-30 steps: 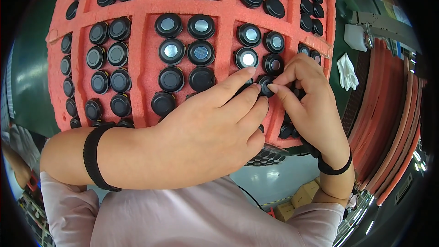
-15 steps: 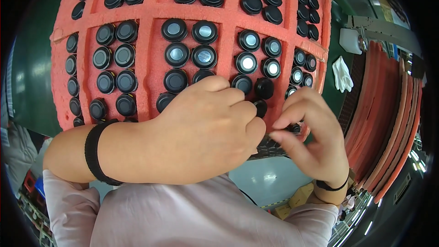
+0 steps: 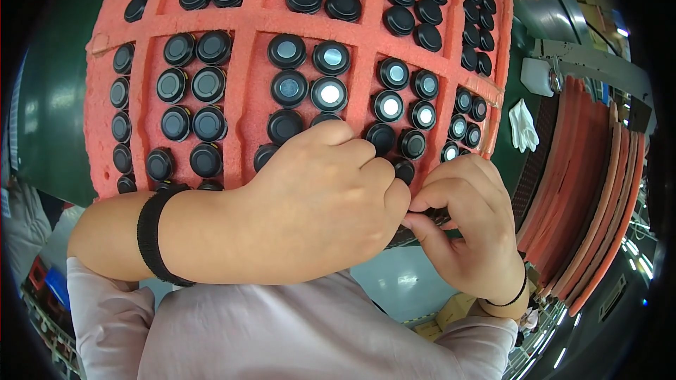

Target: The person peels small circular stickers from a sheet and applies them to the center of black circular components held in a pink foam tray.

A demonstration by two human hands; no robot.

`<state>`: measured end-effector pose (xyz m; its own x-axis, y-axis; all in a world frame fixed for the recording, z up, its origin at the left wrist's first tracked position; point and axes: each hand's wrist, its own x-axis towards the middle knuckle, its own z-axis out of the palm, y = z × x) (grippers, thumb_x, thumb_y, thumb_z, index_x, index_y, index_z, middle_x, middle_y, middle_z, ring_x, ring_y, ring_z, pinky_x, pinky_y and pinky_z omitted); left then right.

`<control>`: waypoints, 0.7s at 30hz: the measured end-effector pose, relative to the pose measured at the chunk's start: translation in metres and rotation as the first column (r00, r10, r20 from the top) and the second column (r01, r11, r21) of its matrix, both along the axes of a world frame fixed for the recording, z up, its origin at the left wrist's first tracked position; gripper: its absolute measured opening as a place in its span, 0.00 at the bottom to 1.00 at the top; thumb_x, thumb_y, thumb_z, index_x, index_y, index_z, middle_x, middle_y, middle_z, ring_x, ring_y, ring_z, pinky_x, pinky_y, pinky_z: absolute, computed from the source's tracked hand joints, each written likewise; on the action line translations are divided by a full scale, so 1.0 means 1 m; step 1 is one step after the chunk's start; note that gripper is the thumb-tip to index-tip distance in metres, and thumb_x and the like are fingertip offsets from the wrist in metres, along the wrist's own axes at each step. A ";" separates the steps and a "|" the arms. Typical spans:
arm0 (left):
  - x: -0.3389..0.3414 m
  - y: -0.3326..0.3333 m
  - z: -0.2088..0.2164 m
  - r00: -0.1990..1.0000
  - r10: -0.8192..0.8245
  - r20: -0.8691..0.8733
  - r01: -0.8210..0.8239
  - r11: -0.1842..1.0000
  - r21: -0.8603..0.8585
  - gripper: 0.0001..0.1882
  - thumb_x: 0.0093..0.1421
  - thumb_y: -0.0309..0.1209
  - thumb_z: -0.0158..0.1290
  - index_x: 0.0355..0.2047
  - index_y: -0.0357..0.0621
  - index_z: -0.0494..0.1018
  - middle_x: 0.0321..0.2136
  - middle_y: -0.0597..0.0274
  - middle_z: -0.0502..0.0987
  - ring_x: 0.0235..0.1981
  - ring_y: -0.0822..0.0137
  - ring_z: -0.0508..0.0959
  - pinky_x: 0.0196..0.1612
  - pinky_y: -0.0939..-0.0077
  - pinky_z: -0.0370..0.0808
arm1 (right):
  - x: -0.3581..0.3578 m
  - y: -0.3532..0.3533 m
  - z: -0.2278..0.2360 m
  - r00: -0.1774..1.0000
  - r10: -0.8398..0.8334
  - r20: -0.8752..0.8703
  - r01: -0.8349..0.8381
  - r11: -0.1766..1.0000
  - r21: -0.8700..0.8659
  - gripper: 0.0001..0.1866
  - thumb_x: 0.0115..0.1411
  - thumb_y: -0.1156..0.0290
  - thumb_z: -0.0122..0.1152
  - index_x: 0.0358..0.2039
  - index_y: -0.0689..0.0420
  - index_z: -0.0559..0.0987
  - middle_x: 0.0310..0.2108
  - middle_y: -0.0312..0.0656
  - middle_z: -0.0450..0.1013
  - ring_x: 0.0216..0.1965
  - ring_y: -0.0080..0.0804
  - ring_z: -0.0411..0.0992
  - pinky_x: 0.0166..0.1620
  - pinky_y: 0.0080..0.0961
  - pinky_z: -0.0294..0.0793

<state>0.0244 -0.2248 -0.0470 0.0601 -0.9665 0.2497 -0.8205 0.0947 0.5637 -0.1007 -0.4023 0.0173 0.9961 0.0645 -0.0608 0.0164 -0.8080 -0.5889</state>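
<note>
L hand [image 3: 324,190] curled over near side of pink foam tray [image 3: 245,98], fingertips hidden, can't tell if gripping. R hand [image 3: 465,222] just beside it, thumb + index tips close tog., can't tell what's btwn. Rnd blk parts [image 3: 329,94], some w/ silver centres, sit in tray compartments.

Coral-pink foam tray [image 3: 243,102], black discs [image 3: 209,84], some silver-centred, white glove [image 3: 522,127], green tabletop [image 3: 60,105], pale pink shirt [image 3: 274,331]
</note>
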 end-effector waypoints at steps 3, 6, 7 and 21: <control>-0.001 0.000 0.000 1.000 0.009 -0.025 -0.009 1.000 0.015 0.14 0.56 0.39 0.63 0.29 0.43 0.75 0.24 0.62 0.71 0.28 0.61 0.74 0.37 0.67 0.68 | 0.002 -0.001 -0.002 1.000 0.007 0.015 -0.006 0.999 -0.032 0.14 0.46 0.76 0.75 0.33 0.59 0.80 0.33 0.41 0.74 0.34 0.42 0.72 0.37 0.35 0.67; -0.001 0.000 -0.001 0.997 0.024 -0.074 -0.021 0.999 0.032 0.14 0.56 0.39 0.63 0.29 0.42 0.74 0.24 0.61 0.72 0.28 0.60 0.74 0.37 0.66 0.69 | 0.004 0.000 -0.002 1.000 0.010 0.019 -0.009 0.999 -0.054 0.15 0.44 0.77 0.76 0.32 0.57 0.79 0.31 0.41 0.73 0.34 0.42 0.71 0.38 0.36 0.68; 0.000 0.000 -0.001 0.994 0.025 -0.102 -0.020 0.998 0.052 0.14 0.56 0.39 0.63 0.29 0.42 0.74 0.24 0.61 0.72 0.28 0.60 0.75 0.37 0.66 0.69 | 0.005 0.000 -0.002 1.000 0.010 0.021 -0.009 0.998 -0.064 0.15 0.43 0.78 0.76 0.31 0.56 0.78 0.31 0.41 0.72 0.34 0.42 0.71 0.39 0.36 0.68; 0.009 0.001 0.009 0.994 0.075 -0.085 -0.060 0.985 0.163 0.19 0.52 0.44 0.67 0.31 0.42 0.76 0.35 0.59 0.77 0.42 0.58 0.77 0.45 0.61 0.71 | 0.050 -0.037 -0.017 0.981 -0.029 -0.192 0.093 0.938 0.335 0.07 0.54 0.80 0.70 0.32 0.59 0.79 0.33 0.37 0.71 0.34 0.29 0.71 0.38 0.25 0.69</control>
